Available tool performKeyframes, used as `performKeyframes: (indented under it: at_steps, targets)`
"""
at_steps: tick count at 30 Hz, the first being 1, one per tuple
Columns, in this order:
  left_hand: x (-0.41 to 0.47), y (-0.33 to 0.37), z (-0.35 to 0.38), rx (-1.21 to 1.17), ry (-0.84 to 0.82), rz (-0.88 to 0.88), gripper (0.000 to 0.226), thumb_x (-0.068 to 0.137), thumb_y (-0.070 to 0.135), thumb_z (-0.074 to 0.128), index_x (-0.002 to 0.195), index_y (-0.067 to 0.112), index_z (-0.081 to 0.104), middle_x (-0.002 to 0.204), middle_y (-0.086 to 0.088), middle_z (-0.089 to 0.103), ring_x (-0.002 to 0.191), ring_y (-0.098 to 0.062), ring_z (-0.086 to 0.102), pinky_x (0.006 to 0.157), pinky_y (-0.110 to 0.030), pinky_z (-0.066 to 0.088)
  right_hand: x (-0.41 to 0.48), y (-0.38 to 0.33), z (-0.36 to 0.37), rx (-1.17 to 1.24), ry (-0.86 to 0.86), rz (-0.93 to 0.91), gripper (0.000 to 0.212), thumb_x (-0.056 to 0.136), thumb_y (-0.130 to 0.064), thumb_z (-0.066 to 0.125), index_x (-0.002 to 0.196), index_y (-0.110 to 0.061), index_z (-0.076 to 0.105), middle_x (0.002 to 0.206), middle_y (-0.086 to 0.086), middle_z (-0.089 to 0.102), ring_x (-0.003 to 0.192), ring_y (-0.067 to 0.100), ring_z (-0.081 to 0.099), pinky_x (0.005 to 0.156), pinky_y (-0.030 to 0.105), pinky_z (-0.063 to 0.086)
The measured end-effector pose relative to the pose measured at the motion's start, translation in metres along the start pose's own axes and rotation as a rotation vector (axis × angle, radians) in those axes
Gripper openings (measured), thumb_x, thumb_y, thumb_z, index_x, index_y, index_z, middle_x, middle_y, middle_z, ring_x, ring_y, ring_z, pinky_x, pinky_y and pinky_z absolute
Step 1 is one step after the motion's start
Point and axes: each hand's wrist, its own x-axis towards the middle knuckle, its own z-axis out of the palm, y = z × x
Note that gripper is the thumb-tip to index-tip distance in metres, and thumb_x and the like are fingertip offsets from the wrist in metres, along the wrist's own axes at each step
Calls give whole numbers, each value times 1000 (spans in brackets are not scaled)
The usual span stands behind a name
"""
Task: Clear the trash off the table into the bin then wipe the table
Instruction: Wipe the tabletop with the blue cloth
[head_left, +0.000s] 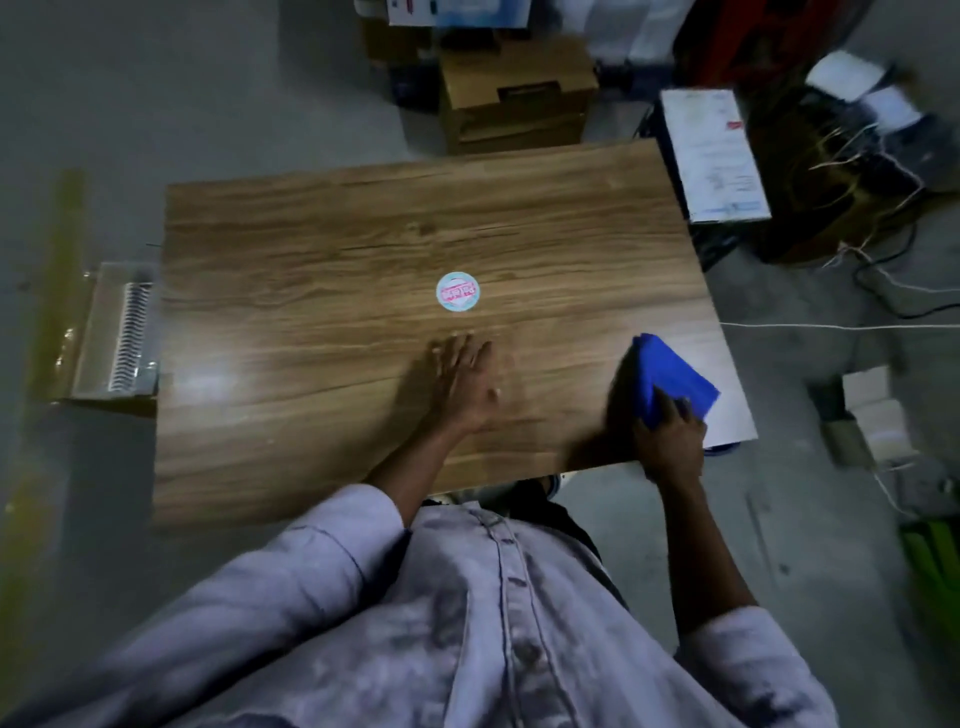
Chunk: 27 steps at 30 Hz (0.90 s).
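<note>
One round disc (457, 291) lies just beyond the straight, empty fingers of the left hand (465, 384); the right hand (672, 441) grips the blue cloth (670, 374).

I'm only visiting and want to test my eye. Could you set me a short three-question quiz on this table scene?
1. True or false: the left hand is curled into a fist.
2. Which hand grips the blue cloth? A, left hand; B, right hand.
3. Fill in: the white and pink label on the table is ___ in shape.
Key: 1 false; 2 B; 3 round.
</note>
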Motion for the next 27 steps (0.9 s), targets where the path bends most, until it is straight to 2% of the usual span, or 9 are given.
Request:
performKeyframes:
  at_steps: [3, 7, 11, 17, 19, 21, 23, 25, 27]
  targets:
    - [-17, -33, 19, -44, -53, -267, 85, 88, 46, 54, 159, 14, 20, 169, -16, -2, 154, -40, -9, 123, -58, 6, 15, 4, 17, -84, -170, 74, 79, 99, -36, 55, 163, -23, 10, 164, 32, 2, 151, 52, 3, 123, 52, 3]
    - [-36, -62, 18, -35, -85, -362, 81, 95, 45, 50, 162, 20, 11, 170, -3, -12, 156, -27, -14, 117, -70, 12, 37, -51, 21, -135, -163, 69, 77, 104, -47, 42, 163, -25, 0, 166, 28, -8, 151, 54, -6, 121, 60, 7]
    - [-49, -57, 11, -47, -94, -387, 78, 98, 32, 54, 162, 22, 10, 170, 3, -10, 156, -21, -11, 118, -69, 10, 39, -120, 47, -156, -175, -111, 73, 105, -52, 36, 162, -30, -2, 166, 26, -10, 151, 53, -8, 111, 70, 25]
    - [-58, -45, 23, -42, -74, -408, 81, 96, 24, 53, 162, 19, 7, 170, 2, -8, 156, -22, -12, 123, -58, 3, -2, -194, 72, -240, -423, -435, 73, 104, -47, 38, 161, -34, -5, 167, 22, -15, 152, 49, -14, 116, 63, 28]
    - [-54, -40, 25, -7, -52, -408, 83, 93, 23, 54, 162, 16, 9, 170, -3, -3, 156, -26, -11, 125, -53, -3, -4, -201, 62, -206, -523, -571, 70, 101, -51, 43, 161, -38, 10, 170, 16, -2, 155, 42, -3, 121, 51, 26]
    - [-46, -34, 25, -58, 37, -398, 79, 89, 18, 57, 160, 12, 23, 169, -10, 14, 157, -28, 2, 126, -48, -4, 2, -201, 44, -53, -646, -637, 62, 98, -50, 46, 157, -37, 32, 163, 13, 33, 148, 33, 34, 113, 40, 36]
    - [-37, -23, 23, -172, 140, -348, 65, 84, 9, 59, 148, 7, 45, 157, -17, 40, 152, -31, 26, 125, -40, 1, 9, -192, 21, 339, -738, -538, 47, 100, -18, 53, 147, -28, 52, 143, 8, 59, 121, 22, 59, 104, 36, 45]
    - [-27, -15, 23, -219, 241, -281, 60, 80, 9, 53, 140, 3, 55, 148, -21, 52, 145, -35, 38, 125, -41, 10, 24, -170, -3, 608, -635, -384, 44, 99, 1, 53, 139, -19, 58, 124, 4, 66, 109, 19, 61, 95, 33, 49]
    - [-16, -14, 25, -241, 318, -251, 67, 75, 22, 36, 134, 2, 61, 139, -21, 59, 136, -37, 49, 124, -46, 22, 45, -142, -34, 629, -432, -247, 38, 103, -10, 53, 139, -21, 58, 105, 5, 67, 95, 22, 62, 80, 31, 47]
